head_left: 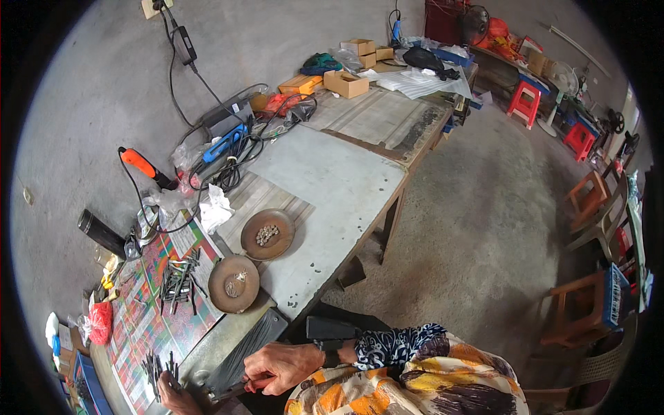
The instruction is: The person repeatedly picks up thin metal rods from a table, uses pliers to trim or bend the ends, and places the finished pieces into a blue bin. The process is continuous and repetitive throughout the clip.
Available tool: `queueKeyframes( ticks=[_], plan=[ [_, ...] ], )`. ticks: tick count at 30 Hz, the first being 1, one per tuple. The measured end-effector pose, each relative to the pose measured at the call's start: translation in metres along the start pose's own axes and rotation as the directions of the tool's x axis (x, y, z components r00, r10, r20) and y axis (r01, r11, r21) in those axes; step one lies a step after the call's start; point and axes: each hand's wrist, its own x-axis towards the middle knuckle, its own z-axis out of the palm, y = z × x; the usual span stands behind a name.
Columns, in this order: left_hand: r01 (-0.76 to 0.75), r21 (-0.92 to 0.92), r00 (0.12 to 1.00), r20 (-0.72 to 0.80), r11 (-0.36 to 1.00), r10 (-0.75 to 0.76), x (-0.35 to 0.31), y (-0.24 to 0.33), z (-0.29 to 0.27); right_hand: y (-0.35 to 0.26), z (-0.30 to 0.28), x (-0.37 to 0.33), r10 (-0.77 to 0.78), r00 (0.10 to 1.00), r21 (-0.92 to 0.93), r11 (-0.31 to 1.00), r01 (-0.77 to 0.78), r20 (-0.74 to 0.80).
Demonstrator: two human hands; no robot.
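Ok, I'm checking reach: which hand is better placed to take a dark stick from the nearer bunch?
Left, I'd say: the left hand is at the nearer sticks, while the right hand is farther off, by the black pad, apparently pinching a red item.

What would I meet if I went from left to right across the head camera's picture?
Red plastic bag → left hand → right hand → dark blue and white patterned cuff → first red stool → second red stool.
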Motion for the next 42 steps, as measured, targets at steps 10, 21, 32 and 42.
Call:
queueKeyframes(
  ticks=[10,21,32,42],
  plan=[
    [0.028,0.025,0.999,0.038,0.999,-0.029,-0.001,-0.007,-0.001,0.001,0.001,-0.002,-0.015,1.000,-0.003,1.000,0.015,-0.016],
    [0.077,-0.031,0.996,0.048,0.997,-0.075,0.001,-0.007,-0.002,-0.003,-0.001,-0.002,0.003,1.000,-0.002,1.000,-0.003,0.000],
    [0.024,-0.016,1.000,0.016,1.000,-0.024,0.001,-0.008,0.001,-0.003,0.000,-0.002,0.003,1.000,-0.024,1.000,-0.003,-0.002],
    [-0.029,0.063,0.999,-0.036,0.998,0.031,-0.009,0.000,-0.002,-0.008,0.004,-0.001,0.000,0.998,0.015,1.000,0.001,-0.056]
  ],
)
